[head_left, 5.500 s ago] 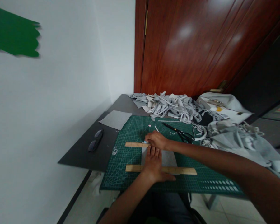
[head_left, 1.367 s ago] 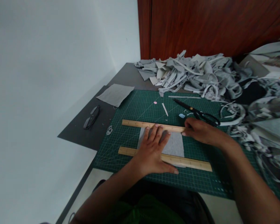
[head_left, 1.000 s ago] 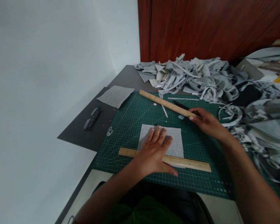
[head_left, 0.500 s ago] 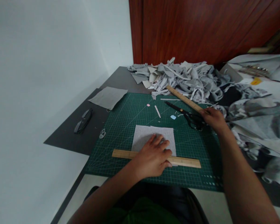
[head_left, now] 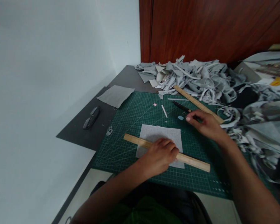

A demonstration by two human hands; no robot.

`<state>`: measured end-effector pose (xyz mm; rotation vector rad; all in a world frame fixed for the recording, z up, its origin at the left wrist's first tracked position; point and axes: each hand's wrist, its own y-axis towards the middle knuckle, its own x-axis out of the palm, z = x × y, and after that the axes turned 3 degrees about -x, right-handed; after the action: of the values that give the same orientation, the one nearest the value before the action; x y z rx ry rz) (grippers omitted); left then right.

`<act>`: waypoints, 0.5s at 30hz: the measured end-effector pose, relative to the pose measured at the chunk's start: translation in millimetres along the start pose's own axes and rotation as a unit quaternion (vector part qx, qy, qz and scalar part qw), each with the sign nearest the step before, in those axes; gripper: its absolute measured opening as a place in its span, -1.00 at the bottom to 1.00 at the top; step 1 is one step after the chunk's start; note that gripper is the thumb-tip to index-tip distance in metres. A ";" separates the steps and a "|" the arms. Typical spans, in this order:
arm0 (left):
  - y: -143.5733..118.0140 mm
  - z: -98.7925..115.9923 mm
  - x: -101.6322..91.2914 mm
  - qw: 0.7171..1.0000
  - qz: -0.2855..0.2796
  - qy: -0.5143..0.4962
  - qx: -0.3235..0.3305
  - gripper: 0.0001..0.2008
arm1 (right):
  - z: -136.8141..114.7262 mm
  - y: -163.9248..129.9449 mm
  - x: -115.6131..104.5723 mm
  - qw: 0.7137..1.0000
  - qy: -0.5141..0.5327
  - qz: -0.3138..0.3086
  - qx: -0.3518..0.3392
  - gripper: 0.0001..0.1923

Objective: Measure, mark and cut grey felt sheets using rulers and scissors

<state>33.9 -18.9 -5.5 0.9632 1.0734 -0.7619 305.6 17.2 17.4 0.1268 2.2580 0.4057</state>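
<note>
My left hand [head_left: 162, 154] has its fingers curled round a wooden ruler [head_left: 195, 162], which slants across a light grey fabric piece [head_left: 162, 130]. The fabric lies on the green cutting mat [head_left: 130, 115]. My right hand [head_left: 206, 124] is over the black scissors [head_left: 181, 106], hiding their handles. Its thumb and forefinger are apart, with the scissors' dark metal showing between them; I see nothing held. Just left of the thumb lies a small blue chip [head_left: 180, 118]. Beyond the hand, a second wooden ruler [head_left: 196, 102] rests against the scraps.
Grey fabric scraps [head_left: 177, 74] are heaped at the back and down the right side. Eyeglasses [head_left: 91, 118] and a grey fabric sheet [head_left: 116, 95] lie on the dark board at left. A white strip [head_left: 164, 111] and a pink chip [head_left: 155, 104] are on the mat.
My right hand has left the far ruler and moved left over the scissors. My left hand has gone from lying flat to gripping the near ruler, which is now tilted.
</note>
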 end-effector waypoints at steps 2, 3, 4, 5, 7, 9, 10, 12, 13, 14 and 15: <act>1.1 2.3 -1.2 0.999 0.008 0.040 -0.017 -0.93 | -20.1 -3.8 7.0 0.993 0.054 -0.094 -0.035 -0.72; 1.7 2.7 -1.8 0.997 0.016 0.063 -0.029 -0.90 | -26.6 -6.4 9.5 0.988 0.072 -0.135 -0.036 -0.71; 2.2 2.3 -2.3 0.995 0.024 0.084 -0.043 -0.87 | -31.1 -9.0 11.5 0.980 0.091 -0.175 -0.029 -0.71; 2.5 1.3 -2.8 0.992 0.033 0.103 -0.059 -0.85 | -33.8 -11.6 13.1 0.970 0.112 -0.215 -0.017 -0.71; 2.6 -2.6 -3.8 0.985 0.053 0.131 -0.095 -0.84 | -36.1 -15.8 16.3 0.944 0.147 -0.295 0.006 -0.65; 1.7 -7.3 -4.8 0.977 0.092 0.146 -0.124 -0.86 | -36.8 -17.9 19.6 0.925 0.156 -0.347 0.003 -0.64; 1.2 -9.2 -5.3 0.971 0.123 0.152 -0.135 -0.85 | -36.9 -18.0 21.0 0.924 0.148 -0.351 -0.009 -0.66; 0.1 -11.2 -6.1 0.961 0.188 0.149 -0.139 -0.76 | -35.7 -16.1 22.5 0.939 0.124 -0.320 -0.035 -0.64; -0.3 -11.2 -6.2 0.959 0.209 0.139 -0.132 -0.71 | -33.7 -14.1 22.1 0.951 0.110 -0.286 -0.038 -0.61; -0.6 -10.6 -6.1 0.962 0.211 0.123 -0.120 -0.66 | -30.2 -11.6 20.7 0.965 0.092 -0.244 -0.032 -0.58; -0.7 -9.6 -5.6 0.969 0.196 0.102 -0.107 -0.63 | -25.2 -8.9 18.3 0.978 0.069 -0.196 -0.015 -0.56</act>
<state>28.0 -10.1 -2.1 1.0405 1.0725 -0.2213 275.0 6.6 16.7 -0.3682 2.3405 0.2427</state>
